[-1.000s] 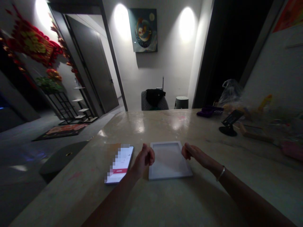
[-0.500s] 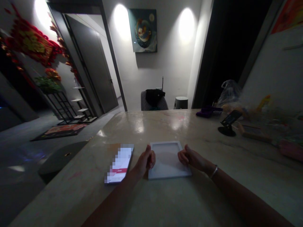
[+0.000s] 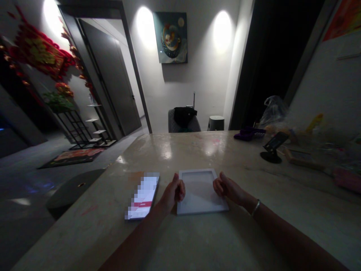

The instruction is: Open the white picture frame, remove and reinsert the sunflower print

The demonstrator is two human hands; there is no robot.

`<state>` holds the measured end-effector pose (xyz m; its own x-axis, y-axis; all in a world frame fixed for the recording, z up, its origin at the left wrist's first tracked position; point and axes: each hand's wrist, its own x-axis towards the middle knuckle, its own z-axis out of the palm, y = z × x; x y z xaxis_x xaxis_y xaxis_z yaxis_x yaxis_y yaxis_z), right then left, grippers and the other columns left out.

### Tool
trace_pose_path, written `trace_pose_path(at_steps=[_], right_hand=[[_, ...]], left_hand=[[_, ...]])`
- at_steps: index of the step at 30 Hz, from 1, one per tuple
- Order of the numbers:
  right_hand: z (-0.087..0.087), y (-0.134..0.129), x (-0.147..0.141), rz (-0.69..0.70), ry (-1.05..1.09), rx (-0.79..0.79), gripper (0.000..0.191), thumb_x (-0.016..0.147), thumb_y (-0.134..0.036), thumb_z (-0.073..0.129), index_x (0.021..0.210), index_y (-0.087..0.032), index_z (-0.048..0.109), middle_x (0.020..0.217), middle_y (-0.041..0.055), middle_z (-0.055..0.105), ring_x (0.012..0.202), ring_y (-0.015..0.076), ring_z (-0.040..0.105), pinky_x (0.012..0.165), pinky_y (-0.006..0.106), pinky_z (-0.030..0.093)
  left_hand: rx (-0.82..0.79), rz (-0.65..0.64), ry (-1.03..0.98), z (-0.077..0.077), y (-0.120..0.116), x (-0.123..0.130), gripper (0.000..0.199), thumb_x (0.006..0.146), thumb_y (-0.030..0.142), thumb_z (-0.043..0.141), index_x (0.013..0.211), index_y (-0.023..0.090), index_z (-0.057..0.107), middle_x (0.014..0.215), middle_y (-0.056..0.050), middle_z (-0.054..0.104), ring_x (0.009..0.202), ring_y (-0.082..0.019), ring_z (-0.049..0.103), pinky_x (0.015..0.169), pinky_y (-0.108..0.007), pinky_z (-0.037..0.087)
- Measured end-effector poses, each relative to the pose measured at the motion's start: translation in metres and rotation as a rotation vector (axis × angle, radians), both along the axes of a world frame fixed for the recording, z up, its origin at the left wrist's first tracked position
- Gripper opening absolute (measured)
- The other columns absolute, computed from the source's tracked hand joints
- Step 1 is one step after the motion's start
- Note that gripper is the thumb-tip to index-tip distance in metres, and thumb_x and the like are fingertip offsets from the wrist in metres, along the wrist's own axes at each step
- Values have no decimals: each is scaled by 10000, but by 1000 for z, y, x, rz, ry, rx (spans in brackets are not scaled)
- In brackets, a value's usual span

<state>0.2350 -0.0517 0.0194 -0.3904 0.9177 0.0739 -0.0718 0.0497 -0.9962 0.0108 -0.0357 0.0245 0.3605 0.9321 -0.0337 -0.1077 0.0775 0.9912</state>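
A shallow white tray or frame [image 3: 199,188] with a raised rim lies flat on the marble-look table in front of me. My left hand [image 3: 175,191] is closed in a loose fist, thumb up, at the tray's left edge. On the opposite side, my right hand [image 3: 225,187] makes a similar fist over the right rim, with a bracelet on its wrist. No object shows in either fist; whether they touch the tray is hard to tell. Left of my left hand lies a phone [image 3: 143,195] with a lit, pixelated screen.
At the right of the table [image 3: 135,154] are a black phone stand [image 3: 272,148], a purple item [image 3: 248,134], a clear plastic bag [image 3: 273,109] and a pink item [image 3: 346,178]. A chair [image 3: 170,122] stands beyond the far edge; a dark stool [image 3: 73,192] is at the left.
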Motion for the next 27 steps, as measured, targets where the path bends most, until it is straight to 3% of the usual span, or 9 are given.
trace_pose_path(at_steps=[3, 7, 9, 12, 16, 19, 22, 27], right_hand=[[-3, 4, 2, -110, -50, 51, 559, 805, -607, 208, 481, -187, 383, 483, -36, 351, 441, 88, 319, 448, 238, 264], [-9, 14, 5, -339, -309, 136, 514, 831, -538, 243, 521, -178, 438, 474, -34, 368, 454, 98, 352, 473, 243, 287], [-14, 19, 7, -449, -470, 196, 419, 820, -483, 329, 575, -177, 475, 535, -14, 440, 519, 120, 419, 522, 255, 336], [-22, 23, 8, -544, -663, 306, 227, 775, -367, 452, 732, -163, 542, 734, 41, 545, 676, 161, 500, 645, 287, 396], [-27, 20, 7, -528, -767, 342, 258, 739, -300, 503, 940, -145, 551, 877, 90, 572, 763, 189, 532, 738, 333, 417], [-24, 18, 5, -485, -648, 251, 293, 743, -299, 498, 1003, -168, 530, 929, 88, 596, 807, 193, 560, 775, 355, 429], [-17, 19, 3, -456, -373, 133, 340, 740, -316, 502, 1056, -191, 496, 1081, 92, 574, 956, 202, 552, 860, 375, 408], [-5, 18, -2, -434, 88, -58, 515, 738, -418, 510, 1199, -234, 377, 1343, 73, 364, 1189, 206, 387, 960, 357, 344]], left_hand=[[37, 175, 27, -1, 4, -2, 557, 749, 633, 295, 484, 166, 443, 412, 40, 399, 390, -66, 363, 420, -206, 273], [88, 435, 160, -3, 11, -6, 353, 726, 497, 442, 627, 166, 514, 560, 18, 523, 526, -109, 493, 522, -231, 374], [137, 461, 278, -5, 14, -7, 252, 710, 403, 490, 735, 160, 549, 697, -15, 587, 646, -141, 547, 599, -255, 407], [191, 409, 433, -10, 17, -7, 261, 711, 304, 490, 895, 133, 563, 892, -81, 610, 823, -176, 565, 740, -291, 416], [294, 379, 634, -15, 17, -5, 318, 691, 222, 503, 989, 122, 553, 1026, -118, 570, 941, -192, 537, 845, -325, 390], [406, 374, 771, -16, 15, -4, 325, 667, 211, 535, 983, 146, 569, 1081, -116, 536, 1041, -212, 479, 913, -354, 344], [419, 362, 825, -15, 14, -4, 347, 659, 209, 539, 999, 148, 569, 1106, -118, 520, 1071, -221, 457, 936, -365, 322], [388, 332, 778, -19, 16, -2, 395, 649, 209, 549, 1036, 130, 565, 1200, -131, 471, 1154, -234, 399, 984, -363, 269]])
